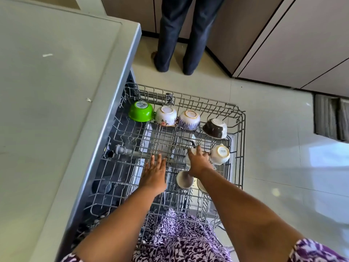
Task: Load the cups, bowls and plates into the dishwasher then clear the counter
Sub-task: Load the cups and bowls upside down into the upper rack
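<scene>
The dishwasher's wire rack (240,118) is pulled out in front of me. Along its far side sit upside-down bowls: a green bowl (141,111), a white floral bowl (166,116), a purple patterned bowl (189,120) and a brown and white bowl (215,128). A white cup (220,154) lies tilted at the right. My right hand (198,161) is curled over a white cup (188,158) beside it, mostly hiding that cup. My left hand (154,173) hovers flat over the rack's middle, fingers straight. Two more cups (184,179) stand just below my right wrist.
A grey counter (56,91) runs along the left, above the dishwasher. Another person's legs (181,35) stand on the tiled floor beyond the rack, before beige cabinets (292,44). A mat (330,118) lies at the right edge.
</scene>
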